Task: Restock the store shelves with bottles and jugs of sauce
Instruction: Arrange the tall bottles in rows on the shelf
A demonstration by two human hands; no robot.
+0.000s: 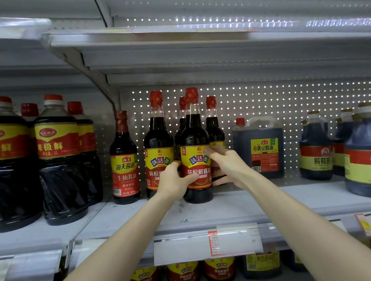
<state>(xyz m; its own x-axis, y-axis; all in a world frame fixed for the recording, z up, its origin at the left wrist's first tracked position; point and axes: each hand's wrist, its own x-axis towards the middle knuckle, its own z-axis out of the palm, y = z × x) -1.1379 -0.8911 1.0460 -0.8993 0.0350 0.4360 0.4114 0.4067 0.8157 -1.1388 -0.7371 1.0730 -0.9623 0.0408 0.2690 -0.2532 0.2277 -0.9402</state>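
Your left grip (pixel 175 181) wraps the left side of the front bottle (pixel 195 162), thumb on the label. Your right grip (pixel 228 165) holds its right side, fingertips at the label's top edge. Bottle upright, base on the shelf (pixel 234 204), just ahead of three like bottles (pixel 158 143). A jug (pixel 260 147) stands near, to the right.

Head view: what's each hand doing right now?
Left hand: grips the front soy sauce bottle.
Right hand: grips the same bottle.
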